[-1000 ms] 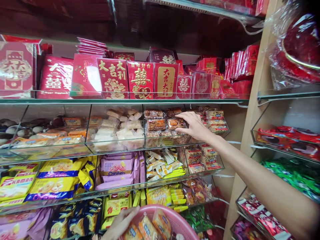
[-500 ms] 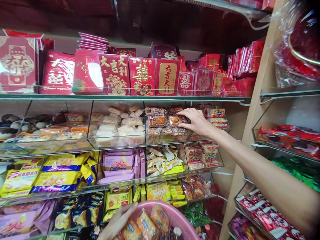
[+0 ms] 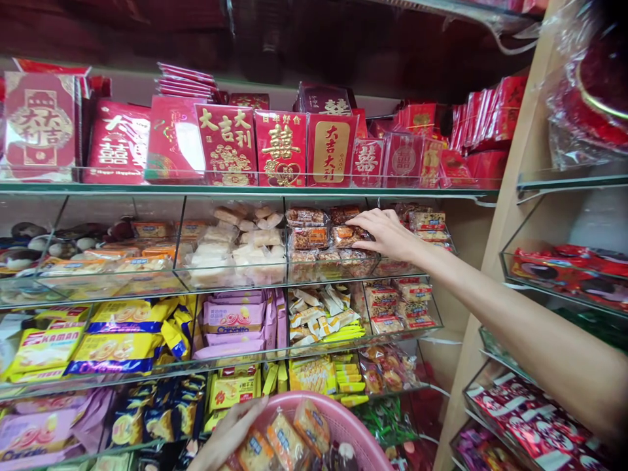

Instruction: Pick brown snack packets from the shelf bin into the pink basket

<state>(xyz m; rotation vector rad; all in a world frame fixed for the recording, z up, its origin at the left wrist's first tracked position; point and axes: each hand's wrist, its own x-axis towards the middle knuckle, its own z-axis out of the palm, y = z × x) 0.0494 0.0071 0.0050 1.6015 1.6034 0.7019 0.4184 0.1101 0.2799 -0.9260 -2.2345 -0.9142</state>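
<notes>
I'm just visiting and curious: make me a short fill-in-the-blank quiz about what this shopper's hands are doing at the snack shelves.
1. The right hand reaches into a glass bin of wrapped nut bars on the shelf just below the ____ envelopes.
2. The left hand holds the rim of a ____ basket.
3. The basket already holds wrapped ____.

Missing words: red; pink; snacks

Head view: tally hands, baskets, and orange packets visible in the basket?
hands: 2 (left hand, right hand)
pink basket: 1
orange packets in it: 3
total: 6
</notes>
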